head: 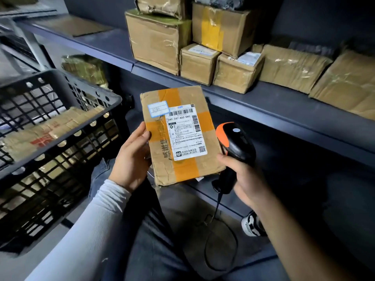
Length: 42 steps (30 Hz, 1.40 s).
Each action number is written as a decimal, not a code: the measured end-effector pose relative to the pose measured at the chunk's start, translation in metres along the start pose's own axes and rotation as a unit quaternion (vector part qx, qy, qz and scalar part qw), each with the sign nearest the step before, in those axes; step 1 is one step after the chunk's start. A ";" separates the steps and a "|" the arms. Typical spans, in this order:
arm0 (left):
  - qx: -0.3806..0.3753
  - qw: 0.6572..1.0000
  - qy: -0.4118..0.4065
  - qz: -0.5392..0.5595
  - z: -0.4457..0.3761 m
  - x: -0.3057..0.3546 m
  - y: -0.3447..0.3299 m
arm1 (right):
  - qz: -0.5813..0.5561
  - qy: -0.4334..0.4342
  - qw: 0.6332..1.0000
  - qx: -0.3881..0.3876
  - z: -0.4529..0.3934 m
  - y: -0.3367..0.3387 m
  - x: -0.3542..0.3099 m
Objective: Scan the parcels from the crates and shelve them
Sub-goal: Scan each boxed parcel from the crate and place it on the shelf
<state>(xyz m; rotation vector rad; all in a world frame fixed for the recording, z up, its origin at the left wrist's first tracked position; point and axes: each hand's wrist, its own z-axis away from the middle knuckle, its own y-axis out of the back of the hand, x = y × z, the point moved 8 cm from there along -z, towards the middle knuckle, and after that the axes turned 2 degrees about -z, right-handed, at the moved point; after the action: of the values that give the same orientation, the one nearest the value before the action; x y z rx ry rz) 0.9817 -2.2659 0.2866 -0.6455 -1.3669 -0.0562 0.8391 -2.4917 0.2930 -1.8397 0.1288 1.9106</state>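
Observation:
A flat cardboard parcel with orange tape and a white shipping label faces up in the middle of the view. My left hand grips its left edge, thumb on top. My right hand grips the handle of a black and orange barcode scanner, whose head sits just right of the parcel's label. A black plastic crate at the left holds more cardboard parcels.
A dark shelf runs across the back with several taped cardboard boxes stacked on it. A lower shelf level lies behind the parcel. The scanner's cable loops down over my lap. A shoe shows at lower right.

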 end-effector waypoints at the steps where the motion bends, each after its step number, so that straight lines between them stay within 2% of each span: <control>1: 0.002 1.000 -0.022 0.001 0.002 0.008 0.001 | 0.004 0.012 1.000 -0.005 0.002 -0.003 -0.007; 8: 0.005 0.993 -0.115 0.001 0.027 0.061 -0.033 | -0.024 0.084 0.996 -0.015 0.019 -0.008 -0.063; 11: -0.079 0.987 -0.132 -0.041 0.037 0.070 -0.065 | -0.038 0.116 0.993 -0.008 0.034 0.000 -0.092; 16: -0.202 0.962 -0.144 -0.111 0.042 0.069 -0.118 | -0.045 0.176 0.982 0.052 0.059 0.030 -0.123; 20: -0.271 0.940 -0.144 -0.150 0.039 0.067 -0.153 | -0.057 0.170 0.977 0.111 0.075 0.057 -0.137; 22: -0.296 0.929 -0.147 -0.168 0.036 0.065 -0.170 | -0.047 0.128 0.980 0.144 0.076 0.075 -0.136; 24: -0.299 0.927 -0.148 -0.171 0.028 0.066 -0.185 | -0.039 0.111 0.978 0.173 0.076 0.088 -0.140; 28: -0.293 0.936 -0.133 -0.141 0.007 0.072 -0.214 | -0.042 0.165 0.965 0.201 0.067 0.100 -0.165; 33: -0.321 0.932 -0.118 -0.116 -0.016 0.078 -0.245 | -0.050 0.214 0.943 0.249 0.053 0.115 -0.190; 42: -0.287 0.944 -0.140 -0.081 -0.063 0.084 -0.279 | -0.036 0.282 0.898 0.336 0.028 0.124 -0.227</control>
<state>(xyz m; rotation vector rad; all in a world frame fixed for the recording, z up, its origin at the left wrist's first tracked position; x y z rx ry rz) 0.9453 -2.4983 0.4704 -1.0548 -1.6912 -0.5281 0.7596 -2.6524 0.4823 -1.7805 0.7918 1.0196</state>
